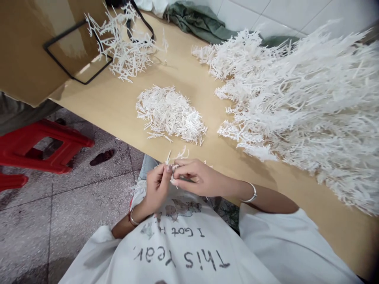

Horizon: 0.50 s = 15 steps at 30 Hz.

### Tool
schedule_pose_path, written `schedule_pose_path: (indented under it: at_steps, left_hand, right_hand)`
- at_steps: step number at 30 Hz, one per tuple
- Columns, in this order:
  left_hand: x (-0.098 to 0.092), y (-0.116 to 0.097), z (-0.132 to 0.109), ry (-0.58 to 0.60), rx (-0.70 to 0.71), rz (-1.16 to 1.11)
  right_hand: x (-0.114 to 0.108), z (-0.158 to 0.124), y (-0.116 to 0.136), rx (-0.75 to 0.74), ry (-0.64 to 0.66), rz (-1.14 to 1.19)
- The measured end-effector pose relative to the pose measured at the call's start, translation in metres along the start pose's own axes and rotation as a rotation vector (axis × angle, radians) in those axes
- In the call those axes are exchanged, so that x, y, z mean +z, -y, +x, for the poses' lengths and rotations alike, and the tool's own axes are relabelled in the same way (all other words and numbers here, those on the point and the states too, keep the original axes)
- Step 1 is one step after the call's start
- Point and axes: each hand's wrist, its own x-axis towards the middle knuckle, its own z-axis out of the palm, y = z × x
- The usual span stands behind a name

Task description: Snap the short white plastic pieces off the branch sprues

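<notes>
- Left hand (pixel 156 187): thumb and forefinger pinch a white piece (pixel 168 157), one thin end of which stands up past the fingertips.
- Right hand (pixel 204 177): thumb and fingers close on the same white cluster from the other side. The grip is firm in appearance; the exact contact is hidden by the fingers.
- Location: the piece is between both hands, in front of the shirt (pixel 183 248), at the near edge of the bench (pixel 183 67).
- Surroundings: a small pile (pixel 170 114) of short sticks lies just beyond the hands. A large pile (pixel 296 98) of branching strands covers the right side. A loose heap (pixel 127 51) lies at far left, near a carton (pixel 29 43).
- Risk, dropping: a slipped pinch at the edge could send bits onto the clothing or floor (pixel 89 197).
- Risk, mixing: a strand (pixel 182 153) lies between hands and small pile; a careless sweep could push it in among the sticks.
- Risk, snagging: the right forearm (pixel 275 199) is near the large pile; a wide elbow movement could drag strands loose.
</notes>
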Motion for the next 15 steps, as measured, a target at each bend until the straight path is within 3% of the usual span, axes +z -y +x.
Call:
schedule_pose_path:
  at_steps: [4, 7, 15]
  left_hand:
    - [-0.010, -0.011, 0.003, 0.216, -0.143, -0.195]
    - [-0.013, -0.006, 0.001, 0.291, -0.216, -0.321]
    - [0.004, -0.001, -0.004, 0.159, -0.361, -0.574]
  right_hand:
    - [-0.001, -0.001, 0.004, -0.027, 0.066, 0.206]
    - [-0.001, -0.002, 0.007, -0.014, 0.076, 0.253]
    - [-0.001, -0.004, 0.013, 0.043, 0.049, 0.473]
